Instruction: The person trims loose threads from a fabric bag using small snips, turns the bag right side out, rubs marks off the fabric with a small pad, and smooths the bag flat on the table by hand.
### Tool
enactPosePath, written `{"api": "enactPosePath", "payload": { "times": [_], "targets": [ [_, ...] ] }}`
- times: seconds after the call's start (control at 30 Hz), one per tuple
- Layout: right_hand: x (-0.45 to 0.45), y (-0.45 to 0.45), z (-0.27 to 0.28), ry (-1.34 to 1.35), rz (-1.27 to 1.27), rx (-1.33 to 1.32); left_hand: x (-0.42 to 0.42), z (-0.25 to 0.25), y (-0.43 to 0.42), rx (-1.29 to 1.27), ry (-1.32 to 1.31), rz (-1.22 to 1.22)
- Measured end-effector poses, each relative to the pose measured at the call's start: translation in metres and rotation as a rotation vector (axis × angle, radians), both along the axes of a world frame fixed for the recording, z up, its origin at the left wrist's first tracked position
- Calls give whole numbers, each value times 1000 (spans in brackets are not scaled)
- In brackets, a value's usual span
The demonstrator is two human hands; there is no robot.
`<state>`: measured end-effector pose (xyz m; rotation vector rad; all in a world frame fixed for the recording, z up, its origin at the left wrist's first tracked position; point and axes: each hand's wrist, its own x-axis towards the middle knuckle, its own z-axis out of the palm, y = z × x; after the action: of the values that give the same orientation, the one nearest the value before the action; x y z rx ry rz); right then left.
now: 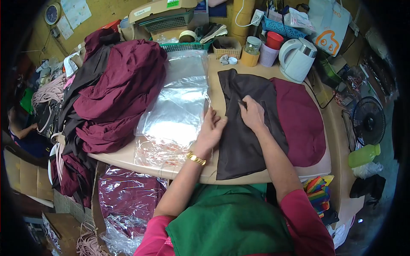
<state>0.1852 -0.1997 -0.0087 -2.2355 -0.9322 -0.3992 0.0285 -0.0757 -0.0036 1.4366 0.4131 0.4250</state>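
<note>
A folded cloth piece lies flat on the table, its dark part (pixel 252 145) nearer the middle and its maroon part (pixel 300 123) on the right. My right hand (pixel 253 113) rests on the dark part, fingers curled, with a bit of the fabric seemingly pinched at the fingertips. Between the cloth and a stack of clear plastic bags (pixel 175 109) is my left hand (pixel 211 128), its fingers bent and slightly apart at the bags' right edge, close to the cloth's left edge. Nothing shows clearly in its fingers.
A large heap of maroon and dark cloth (pixel 121 91) covers the table's left side. Along the back stand a kettle (pixel 294 59), a jar (pixel 251 50), cups and baskets. A fan (pixel 368 120) is at the right. Bagged maroon items (pixel 130 198) sit below the front edge. A person's arm (pixel 23 131) shows far left.
</note>
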Motion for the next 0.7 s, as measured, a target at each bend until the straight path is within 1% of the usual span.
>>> {"api": "enactPosePath", "payload": {
  "times": [0.03, 0.07, 0.1, 0.13, 0.17, 0.2, 0.27, 0.3, 0.37, 0.4, 0.43, 0.47, 0.5, 0.53, 0.6, 0.63, 0.67, 0.7],
  "targets": [
    [0, -2, 0, 4, -4, 2, 7, -4, -7, 409, -54, 164],
    [1, -3, 0, 59, -37, 98, 5, -10, -5, 409, -50, 159],
    [3, -4, 1, 113, -70, 194, -2, 2, -1, 371, 125, -130],
    [7, -4, -1, 118, -75, 195, -11, 18, 1, 326, 301, -418],
    [11, -3, -4, 105, -79, 244, -31, 42, -10, 307, 260, -413],
    [15, -2, -6, 89, -83, 297, -43, 37, -8, 310, 266, -417],
    [16, -4, -3, 149, -87, 272, -70, 25, 6, 444, 276, -479],
    [15, -3, 0, 164, -93, 244, -83, 26, 11, 449, 285, -483],
    [19, 0, 0, 189, -96, 220, -105, 33, 17, -23, 364, -468],
    [21, 2, 3, 196, -95, 170, -107, 31, 17, -22, 372, -463],
    [19, 3, 4, 202, -90, 116, -108, 26, 18, 44, 316, -406],
    [14, 3, 4, 203, -80, 117, -107, 20, 18, 113, 256, -346],
    [4, 1, 14, 239, -43, 167, -103, 16, 15, 300, 170, -234],
    [-6, -2, 27, 272, -8, 217, -99, 19, 11, 305, 167, -228],
    [-36, -12, 49, 294, 122, 122, -89, 25, 0, 410, 172, -84],
    [-55, -14, 57, 330, 189, 142, -76, 1, -2, 333, -2, -54],
    [-74, -15, 63, 368, 254, 161, -68, 9, -11, 328, 2, -56],
    [-90, -16, 68, 390, 205, 72, -60, 26, -19, 458, 141, -53]
  ]
}}
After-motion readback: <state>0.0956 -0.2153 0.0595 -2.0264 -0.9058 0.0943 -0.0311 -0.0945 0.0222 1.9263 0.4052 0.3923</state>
